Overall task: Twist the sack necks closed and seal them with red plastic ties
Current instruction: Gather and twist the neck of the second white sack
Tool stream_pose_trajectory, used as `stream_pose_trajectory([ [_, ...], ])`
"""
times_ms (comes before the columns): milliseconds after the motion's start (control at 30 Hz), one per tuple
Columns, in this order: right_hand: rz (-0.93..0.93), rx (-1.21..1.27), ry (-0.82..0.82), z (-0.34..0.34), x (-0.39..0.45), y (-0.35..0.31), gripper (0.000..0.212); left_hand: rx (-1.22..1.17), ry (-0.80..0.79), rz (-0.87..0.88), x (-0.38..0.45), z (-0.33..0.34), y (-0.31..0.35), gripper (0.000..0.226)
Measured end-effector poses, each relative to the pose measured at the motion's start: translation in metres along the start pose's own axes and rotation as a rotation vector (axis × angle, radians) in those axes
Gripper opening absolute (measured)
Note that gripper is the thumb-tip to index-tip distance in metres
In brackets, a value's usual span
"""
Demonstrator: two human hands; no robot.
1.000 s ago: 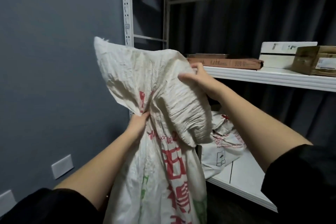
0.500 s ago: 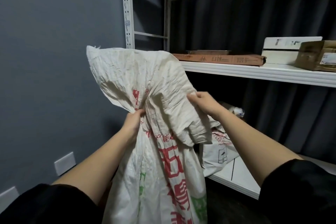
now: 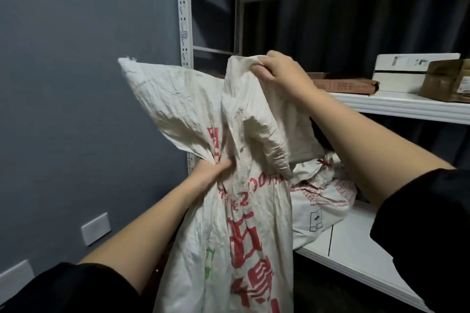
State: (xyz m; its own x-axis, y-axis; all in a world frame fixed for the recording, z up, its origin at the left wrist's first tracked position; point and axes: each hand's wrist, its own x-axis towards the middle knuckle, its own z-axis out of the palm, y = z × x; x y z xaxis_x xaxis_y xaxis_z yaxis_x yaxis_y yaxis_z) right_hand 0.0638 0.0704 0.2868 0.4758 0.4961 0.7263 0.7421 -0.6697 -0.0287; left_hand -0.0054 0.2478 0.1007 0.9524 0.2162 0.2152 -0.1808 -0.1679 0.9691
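A white woven sack [image 3: 236,236] with red and green print hangs in front of me. My left hand [image 3: 213,171] grips its gathered neck from the left side. My right hand [image 3: 277,72] pinches the sack's loose top edge and holds it up high, above the neck. The top flap fans out to the upper left. Behind it, a second white sack [image 3: 323,201] lies on the lower shelf, its neck bound with a red tie [image 3: 323,161].
A white metal shelving unit [image 3: 396,107] stands to the right, with a flat brown box [image 3: 343,85], a white box [image 3: 404,71] and a cardboard box [image 3: 450,79] on its upper shelf. A grey wall with white sockets [image 3: 96,229] is on the left.
My right hand has let go lower on the flap, then risen and taken the sack's top edge, lifting it. My left hand stays gripped on the neck.
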Motion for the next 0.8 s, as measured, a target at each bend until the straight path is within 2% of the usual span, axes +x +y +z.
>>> stream_pose_trajectory([
  [67, 0.057, 0.157, -0.051, 0.001, -0.001, 0.002, 0.04, -0.015, -0.007, 0.051, 0.0, 0.002, 0.001, 0.041],
  [133, 0.139, 0.308, -0.083, 0.005, -0.009, 0.009, 0.043, -0.133, 0.017, 0.045, 0.0, 0.001, 0.001, 0.038],
  [200, 0.165, 0.406, -0.146, 0.008, -0.022, 0.021, 0.036, -0.219, 0.048, 0.016, 0.001, -0.001, -0.002, 0.029],
  [233, 0.182, 0.445, -0.172, 0.01, -0.031, 0.027, 0.026, -0.244, 0.075, -0.018, 0.001, -0.002, -0.003, 0.025],
  [267, 0.205, 0.495, -0.171, 0.013, -0.04, 0.033, 0.017, -0.261, 0.118, -0.053, 0.001, -0.002, -0.004, 0.025],
  [333, 0.286, 0.574, -0.085, 0.02, -0.063, 0.04, 0.027, -0.287, 0.226, -0.115, 0.003, -0.002, -0.004, 0.025],
  [400, 0.3, 0.529, -0.001, 0.027, -0.087, 0.042, 0.034, -0.298, 0.3, -0.13, 0.007, 0.0, -0.005, 0.022],
  [433, 0.285, 0.467, -0.029, 0.03, -0.096, 0.041, 0.036, -0.303, 0.327, -0.126, 0.008, 0.001, -0.005, 0.021],
  [533, 0.286, 0.364, -0.244, 0.033, -0.112, 0.041, 0.053, -0.293, 0.428, -0.117, 0.012, 0.002, -0.006, 0.02],
  [600, 0.337, 0.281, -0.445, 0.032, -0.114, 0.046, 0.061, -0.297, 0.473, -0.13, 0.013, 0.002, -0.007, 0.022],
  [633, 0.358, 0.219, -0.563, 0.031, -0.114, 0.049, 0.059, -0.296, 0.473, -0.139, 0.013, 0.002, -0.007, 0.024],
  [700, 0.402, 0.191, -0.724, 0.031, -0.114, 0.055, 0.035, -0.283, 0.454, -0.14, 0.015, 0.001, -0.008, 0.024],
  [733, 0.413, 0.189, -0.71, 0.032, -0.112, 0.058, 0.024, -0.281, 0.44, -0.142, 0.014, 0.001, -0.008, 0.024],
  [800, 0.428, 0.155, -0.53, 0.032, -0.105, 0.064, 0.021, -0.283, 0.406, -0.152, 0.014, 0.001, -0.007, 0.02],
])
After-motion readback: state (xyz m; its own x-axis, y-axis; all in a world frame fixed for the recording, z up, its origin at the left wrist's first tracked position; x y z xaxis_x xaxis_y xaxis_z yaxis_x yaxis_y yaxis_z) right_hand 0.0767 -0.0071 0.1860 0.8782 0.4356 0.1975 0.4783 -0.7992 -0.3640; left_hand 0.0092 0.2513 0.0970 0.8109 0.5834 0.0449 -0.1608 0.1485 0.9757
